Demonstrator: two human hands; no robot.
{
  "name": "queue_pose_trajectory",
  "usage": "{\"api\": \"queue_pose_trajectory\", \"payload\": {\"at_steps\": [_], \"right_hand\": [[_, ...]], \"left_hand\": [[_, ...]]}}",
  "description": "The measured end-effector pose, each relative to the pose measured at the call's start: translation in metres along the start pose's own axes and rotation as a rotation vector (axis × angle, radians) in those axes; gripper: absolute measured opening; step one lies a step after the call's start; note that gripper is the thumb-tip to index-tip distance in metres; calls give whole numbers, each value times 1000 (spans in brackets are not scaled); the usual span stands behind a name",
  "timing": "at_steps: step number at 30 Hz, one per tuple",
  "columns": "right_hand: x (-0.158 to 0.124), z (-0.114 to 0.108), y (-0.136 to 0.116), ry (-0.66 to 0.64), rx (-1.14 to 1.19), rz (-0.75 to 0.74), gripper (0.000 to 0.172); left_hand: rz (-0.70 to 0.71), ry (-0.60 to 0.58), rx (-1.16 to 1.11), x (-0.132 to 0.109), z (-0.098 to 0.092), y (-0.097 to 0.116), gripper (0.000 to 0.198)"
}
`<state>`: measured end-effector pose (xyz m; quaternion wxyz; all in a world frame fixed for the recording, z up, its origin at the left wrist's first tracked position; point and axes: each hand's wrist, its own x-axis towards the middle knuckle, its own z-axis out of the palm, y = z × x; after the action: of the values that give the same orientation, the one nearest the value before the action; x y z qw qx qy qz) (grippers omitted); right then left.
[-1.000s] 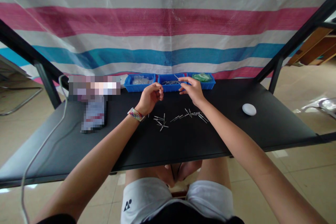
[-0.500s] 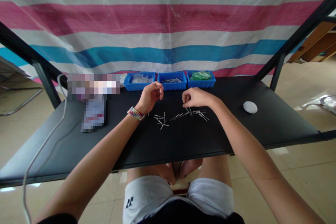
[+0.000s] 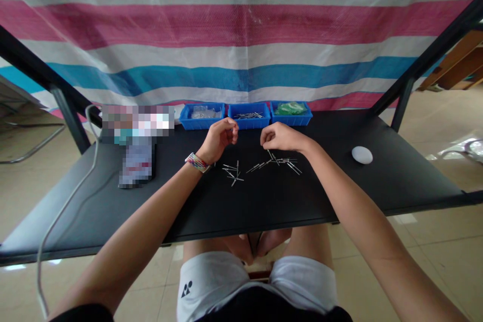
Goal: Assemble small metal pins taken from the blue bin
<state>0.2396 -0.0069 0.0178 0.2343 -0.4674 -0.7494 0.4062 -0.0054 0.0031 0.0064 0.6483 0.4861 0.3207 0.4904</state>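
Observation:
My left hand (image 3: 221, 138), with a woven bracelet at its wrist, is raised over the table in front of the blue bins. Its fingers are curled in, and whatever they hold is hidden. My right hand (image 3: 279, 137) is bent down with thumb and fingers pinched together over a row of rivets (image 3: 292, 165). A thin metal rivet (image 3: 269, 154) sticks out just under its fingertips and appears to be in the pinch. A smaller loose group of rivets (image 3: 234, 173) lies on the black table, below my left hand.
Three blue bins line the back edge: a left bin (image 3: 199, 125) with clear bags, a middle bin (image 3: 252, 124) with rivets, a right bin (image 3: 294, 121) with green material. A white mouse-like object (image 3: 362, 155) lies right, a blurred phone-like item (image 3: 136, 163) left, near a cable (image 3: 71, 196).
My right hand has risen slightly from the rivets, and a rivet under its fingertips shows more clearly. My left hand is almost unchanged. The whole view has shifted a little.

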Motion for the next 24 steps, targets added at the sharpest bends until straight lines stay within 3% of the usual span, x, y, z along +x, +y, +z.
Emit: {"api": "queue_pose_trajectory", "payload": {"at_steps": [6, 9, 15, 24], "right_hand": [[2, 7, -10, 118, 756, -54, 13], [7, 22, -18, 248, 969, -82, 18], [12, 48, -17, 397, 949, -67, 23], [12, 50, -16, 483, 771, -152, 25]], "left_hand": [[89, -68, 220, -2, 0, -5, 17], [124, -137, 288, -6, 5, -3, 22], [87, -228, 412, -11, 11, -1, 42], [94, -114, 328, -5, 6, -4, 37]]}}
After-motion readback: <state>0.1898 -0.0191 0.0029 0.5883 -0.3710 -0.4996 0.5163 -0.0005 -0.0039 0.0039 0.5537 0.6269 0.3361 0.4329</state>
